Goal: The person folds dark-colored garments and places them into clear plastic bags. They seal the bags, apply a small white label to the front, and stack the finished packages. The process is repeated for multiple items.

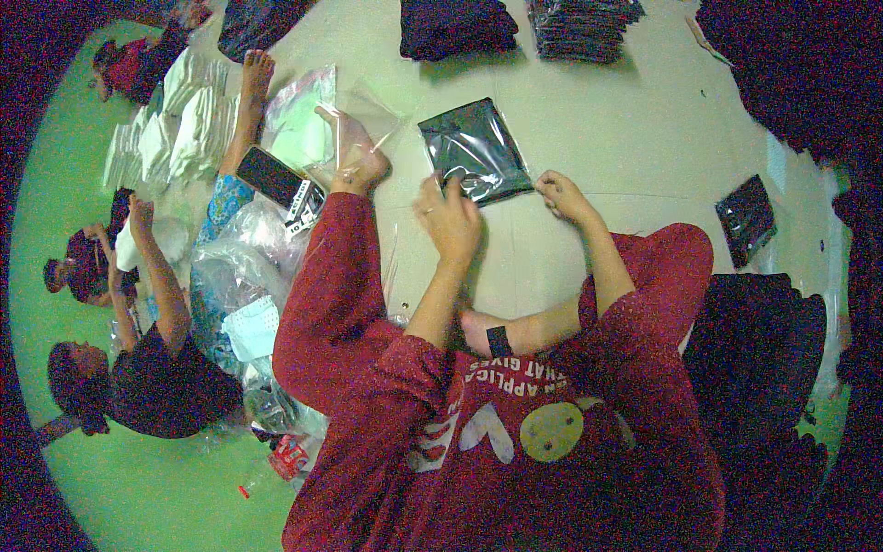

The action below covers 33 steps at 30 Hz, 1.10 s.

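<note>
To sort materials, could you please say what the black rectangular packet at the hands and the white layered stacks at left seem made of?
Black rectangular packet: seemingly clear, glossy plastic film over something black, given glints. White layered stacks: matte, probably fabric, given soft folds.

Looks steeply down from the wearer's head through a wide fisheye lens, facing forward over the red shirt (561,497), fairly close above left hand (448,219) and right hand (567,197), taking in floor (644,120) well out to either side
</note>
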Motion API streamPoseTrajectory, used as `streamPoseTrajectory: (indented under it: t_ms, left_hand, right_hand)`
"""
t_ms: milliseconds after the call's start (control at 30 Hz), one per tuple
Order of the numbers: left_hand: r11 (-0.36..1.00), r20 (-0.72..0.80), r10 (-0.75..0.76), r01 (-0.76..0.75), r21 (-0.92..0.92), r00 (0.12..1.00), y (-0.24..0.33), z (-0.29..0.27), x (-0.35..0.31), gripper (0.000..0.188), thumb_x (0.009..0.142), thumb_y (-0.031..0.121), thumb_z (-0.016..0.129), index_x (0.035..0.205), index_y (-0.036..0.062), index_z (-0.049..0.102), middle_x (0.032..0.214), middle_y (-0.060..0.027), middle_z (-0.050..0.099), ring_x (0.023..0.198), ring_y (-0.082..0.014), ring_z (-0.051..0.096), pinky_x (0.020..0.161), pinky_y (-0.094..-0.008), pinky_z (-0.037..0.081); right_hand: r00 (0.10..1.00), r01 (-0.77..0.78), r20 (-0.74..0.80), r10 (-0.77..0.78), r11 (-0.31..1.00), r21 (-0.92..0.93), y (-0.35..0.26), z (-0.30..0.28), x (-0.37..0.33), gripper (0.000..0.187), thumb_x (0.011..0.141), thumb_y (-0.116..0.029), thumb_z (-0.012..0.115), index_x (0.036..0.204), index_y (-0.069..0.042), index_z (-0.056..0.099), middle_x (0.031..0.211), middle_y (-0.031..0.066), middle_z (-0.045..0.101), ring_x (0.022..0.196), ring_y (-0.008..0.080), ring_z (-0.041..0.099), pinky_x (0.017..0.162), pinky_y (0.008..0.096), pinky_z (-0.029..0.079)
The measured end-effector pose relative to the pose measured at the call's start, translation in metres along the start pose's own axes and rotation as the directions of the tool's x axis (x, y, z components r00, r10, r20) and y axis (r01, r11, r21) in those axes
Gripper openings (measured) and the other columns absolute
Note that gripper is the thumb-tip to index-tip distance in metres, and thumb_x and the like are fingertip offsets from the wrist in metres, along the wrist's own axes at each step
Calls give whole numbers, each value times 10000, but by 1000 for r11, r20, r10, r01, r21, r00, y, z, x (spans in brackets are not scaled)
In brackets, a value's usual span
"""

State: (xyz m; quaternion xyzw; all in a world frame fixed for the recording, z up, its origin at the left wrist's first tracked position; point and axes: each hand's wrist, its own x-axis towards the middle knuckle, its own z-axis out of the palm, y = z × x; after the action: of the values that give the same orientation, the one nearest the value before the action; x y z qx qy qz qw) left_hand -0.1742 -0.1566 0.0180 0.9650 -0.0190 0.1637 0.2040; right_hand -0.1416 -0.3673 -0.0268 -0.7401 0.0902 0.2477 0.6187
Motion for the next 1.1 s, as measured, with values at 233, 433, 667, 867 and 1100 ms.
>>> streamPoseTrajectory:
  t_ms: [233,433,667,867,1100]
  left_hand:
    - [891,216,444,-454,-1,870,33,38,25,543,793,404,507,1234,99,428,1333,-88,345,1257,-295,268,985,-577,158]
    - [884,310,439,-468,21,843,25,34,22,672,775,527,488,1316,161,329,1406,-110,215,1294,-304,198,974,-630,113]
    - [923,240,378,-384,-24,894,0,-20,10,367,707,146,593,1055,73,505,993,-97,520,954,-266,498,904,-470,314]
    - [947,88,315,-308,-88,945,20,-104,67,237,737,118,550,973,94,566,913,-79,582,895,-247,551,897,-453,332]
    - [929,521,103,105,-355,847,5,-63,119,380,763,289,566,1108,131,529,1095,-109,558,1046,-260,517,909,-578,284]
  right_hand:
    - [996,-34,92,23,992,118,2,-7,-1,126,883,-208,481,906,-87,457,517,-31,409,349,58,316,305,219,234]
    - [998,-45,53,45,999,0,-10,-20,-8,191,885,-200,464,1010,-56,448,519,24,463,359,112,426,321,248,335]
    - [991,63,-116,-70,996,-69,-40,-72,-42,291,883,-170,455,1167,-111,427,716,57,564,532,114,540,453,244,438]
    - [978,148,-136,-159,985,-86,-61,-100,-78,394,877,-174,475,1254,-130,372,845,63,585,694,124,572,591,235,463]
    - [982,156,-93,-164,984,-87,-52,-85,-87,384,883,-188,466,1253,-131,376,886,71,599,708,113,570,599,228,459]
